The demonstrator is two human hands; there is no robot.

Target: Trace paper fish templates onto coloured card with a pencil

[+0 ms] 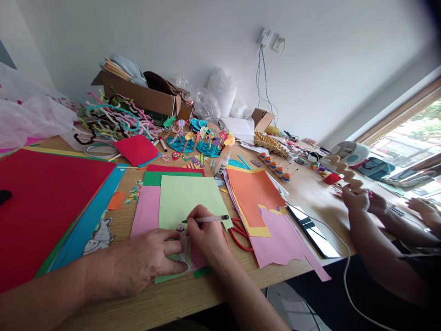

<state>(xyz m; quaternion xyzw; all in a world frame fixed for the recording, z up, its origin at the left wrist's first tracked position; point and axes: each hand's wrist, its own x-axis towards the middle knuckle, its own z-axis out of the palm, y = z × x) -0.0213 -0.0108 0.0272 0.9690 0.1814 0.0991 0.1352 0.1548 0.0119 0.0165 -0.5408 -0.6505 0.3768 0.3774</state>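
Note:
My right hand (pixel 207 236) pinches a pen (pixel 210 219), its tip pointing left near the head of a white cut-out animal figure (pixel 183 246). That figure lies on a light green paper sheet (pixel 193 195). With fingers spread, my left hand (pixel 148 257) lies flat across the figure and the sheet, covering part of both. Pink paper (pixel 146 211) and dark green paper (pixel 153 179) stick out from under the sheet. Red-handled scissors (pixel 240 236) lie just right of my right hand, partly under orange paper (pixel 250 193).
Large red paper (pixel 51 202) covers the left side. Grey animal cut-outs (pixel 101 236) lie by my left forearm. A glue bottle (pixel 223 164) stands behind the sheet. Pipe cleaners (pixel 117 115) and a cardboard box (pixel 141 94) sit at the back. A co-worker's hands (pixel 356 200) hold wavy cardboard at right.

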